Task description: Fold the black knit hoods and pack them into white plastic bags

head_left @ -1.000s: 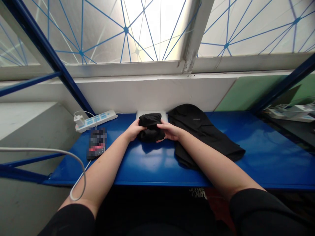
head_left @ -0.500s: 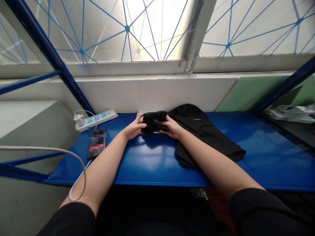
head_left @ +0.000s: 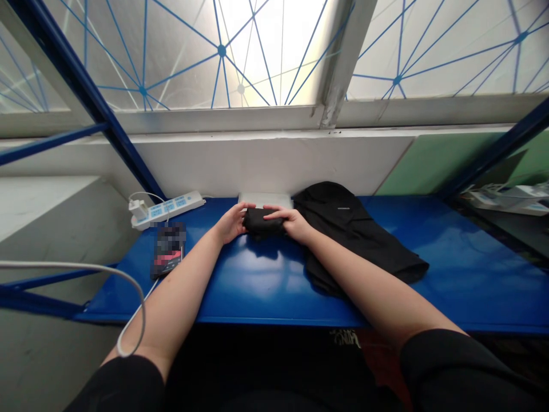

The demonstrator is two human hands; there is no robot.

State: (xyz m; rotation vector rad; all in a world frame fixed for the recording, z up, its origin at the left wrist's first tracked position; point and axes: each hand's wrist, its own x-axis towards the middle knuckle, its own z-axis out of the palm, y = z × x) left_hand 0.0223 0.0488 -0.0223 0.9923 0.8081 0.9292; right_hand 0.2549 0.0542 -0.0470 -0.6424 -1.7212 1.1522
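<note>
A small bundle of black cloth [head_left: 262, 224], folded compactly, is held between my two hands over the blue table. My left hand [head_left: 233, 222] grips its left end, fingers curled at the side. At the right end, my right hand [head_left: 295, 223] is closed around it, with fingers laid across the top. Just behind the bundle lies a flat, light grey object [head_left: 266, 200], partly covered by my hands. A larger black garment [head_left: 364, 234] with a small pale label is spread out to the right, partly under my right forearm.
On the left of the blue table [head_left: 463, 274] lie a white power strip [head_left: 180, 207] with a plug and a phone [head_left: 168, 249] on a cable. A white cable [head_left: 86, 265] loops over my left forearm. Blue metal posts [head_left: 92, 109] flank the table, and a wall with windows stands behind.
The black cloth bundle has turned and dropped slightly, and now looks flatter. My right fingers have shifted onto its top. More of the light grey object behind shows.
</note>
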